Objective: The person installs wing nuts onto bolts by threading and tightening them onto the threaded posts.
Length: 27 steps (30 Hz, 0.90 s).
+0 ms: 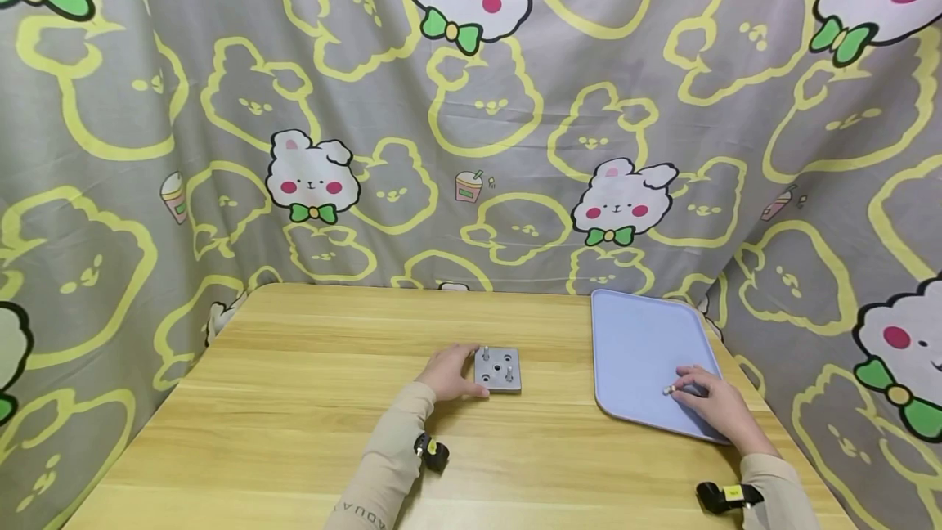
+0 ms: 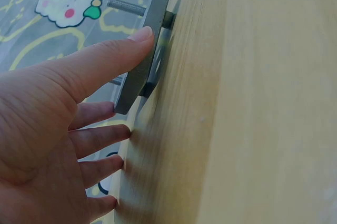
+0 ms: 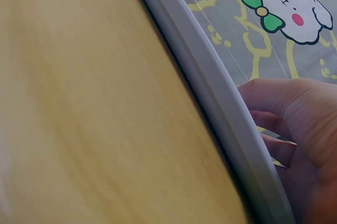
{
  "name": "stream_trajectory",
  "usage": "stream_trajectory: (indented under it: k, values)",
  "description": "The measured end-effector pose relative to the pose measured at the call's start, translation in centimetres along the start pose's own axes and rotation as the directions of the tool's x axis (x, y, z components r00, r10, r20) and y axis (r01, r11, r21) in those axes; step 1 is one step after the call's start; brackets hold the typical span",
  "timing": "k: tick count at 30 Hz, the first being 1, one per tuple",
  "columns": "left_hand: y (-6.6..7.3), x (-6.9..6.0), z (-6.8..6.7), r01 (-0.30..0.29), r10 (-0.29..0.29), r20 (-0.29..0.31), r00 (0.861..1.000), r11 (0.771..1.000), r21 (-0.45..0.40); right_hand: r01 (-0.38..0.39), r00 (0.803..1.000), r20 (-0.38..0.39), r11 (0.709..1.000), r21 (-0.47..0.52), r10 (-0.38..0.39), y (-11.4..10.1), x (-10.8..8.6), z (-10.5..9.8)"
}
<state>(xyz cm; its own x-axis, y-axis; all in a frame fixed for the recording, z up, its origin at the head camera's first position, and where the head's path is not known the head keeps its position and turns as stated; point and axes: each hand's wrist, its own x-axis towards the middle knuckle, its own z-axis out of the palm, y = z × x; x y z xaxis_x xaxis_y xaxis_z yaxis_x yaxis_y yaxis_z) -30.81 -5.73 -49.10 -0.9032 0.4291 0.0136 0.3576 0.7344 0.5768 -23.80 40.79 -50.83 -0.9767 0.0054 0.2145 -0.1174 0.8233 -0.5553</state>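
A square grey metal plate (image 1: 497, 370) with holes and two upright pins lies on the table. My left hand (image 1: 447, 373) grips its left side, thumb at the near edge and index finger at the far corner. In the left wrist view the thumb of the left hand (image 2: 79, 77) presses the edge of the plate (image 2: 142, 56), which stands slightly off the wood on short feet. Over the blue tray my right hand (image 1: 710, 403) pinches a small light-coloured piece (image 1: 669, 389). In the right wrist view the fingertips of the right hand (image 3: 289, 129) are hidden behind the tray rim.
The blue tray (image 1: 633, 350) lies at the right of the wooden table (image 1: 294, 399), its rim (image 3: 210, 87) close to the right hand. A patterned curtain (image 1: 515, 145) hangs behind the table and on both sides.
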Motion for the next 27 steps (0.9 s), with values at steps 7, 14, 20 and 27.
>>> stream_trajectory:
  k: [7,14,20,27]
  values:
    - [0.0,0.0,0.1,-0.009,0.009,0.001,1.0,1.0,0.003,0.032,0.994,-0.103,0.999,-0.036,-0.035,-1.2,0.0,-0.7]
    - [-0.3,0.2,0.1,0.004,-0.004,0.006,1.0,1.0,0.004,0.102,0.984,-0.144,0.995,-0.01,-0.102,-3.2,1.4,-1.8]
    - [-0.2,0.2,0.0,0.003,-0.003,0.004,1.0,1.0,0.003,0.12,0.986,-0.122,0.992,0.03,-0.115,-5.5,2.9,-1.9]
    - [-0.2,0.1,0.1,0.0,0.0,0.002,1.0,1.0,0.002,0.183,0.978,-0.116,0.978,0.101,-0.171,-9.0,5.4,-0.4]
